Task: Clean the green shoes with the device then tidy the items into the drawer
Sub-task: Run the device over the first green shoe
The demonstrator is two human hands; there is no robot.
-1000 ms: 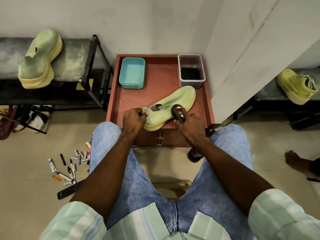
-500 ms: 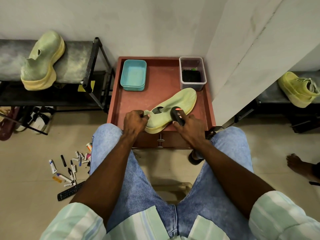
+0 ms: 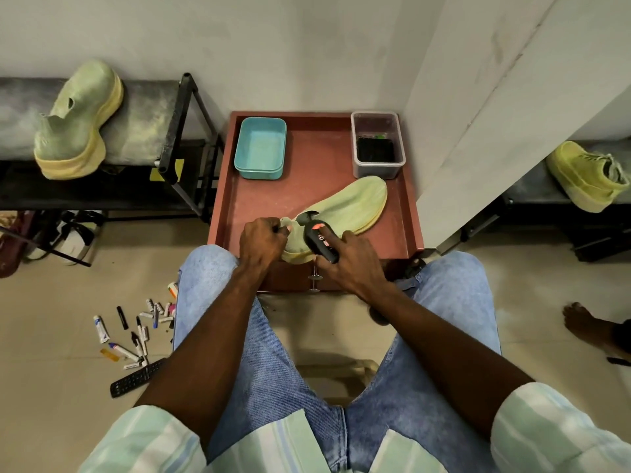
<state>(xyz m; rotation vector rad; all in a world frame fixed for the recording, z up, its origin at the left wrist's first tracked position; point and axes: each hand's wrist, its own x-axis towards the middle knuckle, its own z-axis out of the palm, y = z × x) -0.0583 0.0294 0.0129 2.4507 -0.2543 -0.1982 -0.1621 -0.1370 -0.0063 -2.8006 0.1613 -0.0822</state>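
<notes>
Head view looks down on a tiled floor (image 3: 51, 322) and pale walls, with a seated person's jeans-clad legs (image 3: 239, 336) filling the lower middle of the frame. At upper left a black rack (image 3: 184, 141) carries a grey shelf on which one green shoe (image 3: 76, 121) lies. At the right edge a second rack shelf holds a yellower shoe (image 3: 587, 179).

In the centre stands a small reddish-brown worktop (image 3: 307, 192) with a raised rim; a drawer front with a small metal knob (image 3: 316, 277) shows below its near edge, between the knees. On the worktop, toward the top of the frame, a teal tray (image 3: 261, 153) sits at left and a clear plastic container (image 3: 378, 145) with something dark inside sits at right, well apart.

Nearer the person another green shoe (image 3: 348, 206) lies diagonally, toe toward the clear container, heel toward the near edge. The left hand (image 3: 261, 242) is curled around the heel collar — gripping the fabric. The right hand (image 3: 351, 261) holds a black device (image 3: 321, 240) with a glowing red light and red buttons, its head against the shoe's opening.

At lower left, scattered markers and tubes (image 3: 136, 336) lie on the floor beside a black remote control (image 3: 136, 378). A bare foot (image 3: 584, 322) shows at the right edge.
</notes>
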